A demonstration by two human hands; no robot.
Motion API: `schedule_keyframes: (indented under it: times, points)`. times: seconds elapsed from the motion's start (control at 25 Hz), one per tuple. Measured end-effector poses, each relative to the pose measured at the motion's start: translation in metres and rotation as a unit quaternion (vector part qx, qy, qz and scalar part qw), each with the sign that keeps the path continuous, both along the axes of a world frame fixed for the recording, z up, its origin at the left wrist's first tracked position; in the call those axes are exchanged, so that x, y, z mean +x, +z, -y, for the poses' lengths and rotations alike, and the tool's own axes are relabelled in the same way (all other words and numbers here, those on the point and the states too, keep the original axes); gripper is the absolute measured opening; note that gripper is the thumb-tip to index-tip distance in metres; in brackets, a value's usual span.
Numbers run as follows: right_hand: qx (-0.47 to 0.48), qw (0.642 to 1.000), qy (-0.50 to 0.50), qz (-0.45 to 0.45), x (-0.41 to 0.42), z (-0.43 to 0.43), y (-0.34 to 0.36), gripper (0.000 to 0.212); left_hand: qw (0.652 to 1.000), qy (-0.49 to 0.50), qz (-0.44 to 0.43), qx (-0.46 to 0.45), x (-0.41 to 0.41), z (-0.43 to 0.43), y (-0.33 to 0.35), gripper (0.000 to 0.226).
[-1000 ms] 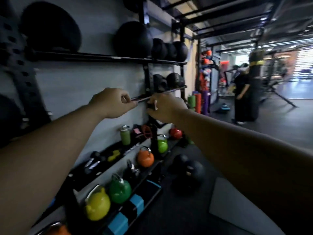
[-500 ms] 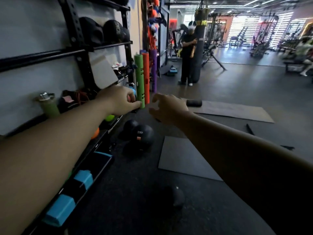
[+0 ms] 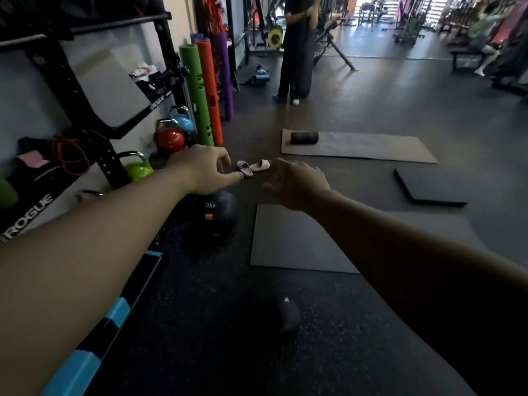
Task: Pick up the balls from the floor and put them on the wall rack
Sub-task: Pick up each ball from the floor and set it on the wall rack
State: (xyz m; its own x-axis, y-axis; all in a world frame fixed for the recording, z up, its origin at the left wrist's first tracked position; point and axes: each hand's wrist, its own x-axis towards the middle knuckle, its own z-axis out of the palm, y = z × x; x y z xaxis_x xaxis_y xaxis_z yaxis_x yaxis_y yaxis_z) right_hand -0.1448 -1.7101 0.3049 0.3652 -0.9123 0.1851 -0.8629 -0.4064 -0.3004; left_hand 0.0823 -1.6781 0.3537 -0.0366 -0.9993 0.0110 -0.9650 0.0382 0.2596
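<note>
Left hand (image 3: 204, 170) and right hand (image 3: 297, 184) at frame centre, both empty, fingers loosely curled; dark 4KG ball (image 3: 217, 210) on floor just below the left hand; risk of slipping from a loose grab, rolling into rack (image 3: 114, 167) at left.

Hands (image 3: 205, 170) off rack, toward floor

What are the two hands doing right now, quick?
Left hand: open, fingers loosely curled, holding nothing.
Right hand: open, fingers loosely curled, holding nothing.

Dim gym, dark rubber floor (image 3: 371, 104), grey mats (image 3: 357, 147).
</note>
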Motion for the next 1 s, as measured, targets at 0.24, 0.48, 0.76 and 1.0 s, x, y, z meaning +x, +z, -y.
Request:
schedule_keyframes:
  times: [0.24,0.48,0.76,1.0]
  points:
    - [0.076,0.997,0.022,-0.023,-0.065,0.076,-0.071,0.047,0.998,0.018,0.009,0.064,-0.051,0.067,-0.075,0.054]
    - [0.163,0.982,0.063,-0.075,-0.135,0.170,-0.181,0.054,0.982,0.100,0.004,0.162,-0.090,0.112,-0.187,0.056]
    - [0.267,0.949,0.099,-0.135,-0.151,0.198,-0.384,0.058,0.938,0.175,-0.045,0.297,-0.087,0.114,-0.388,0.067]
    - [0.343,0.916,0.089,-0.187,-0.134,0.193,-0.621,0.084,0.905,0.227,-0.099,0.346,-0.094,0.106,-0.637,0.078]
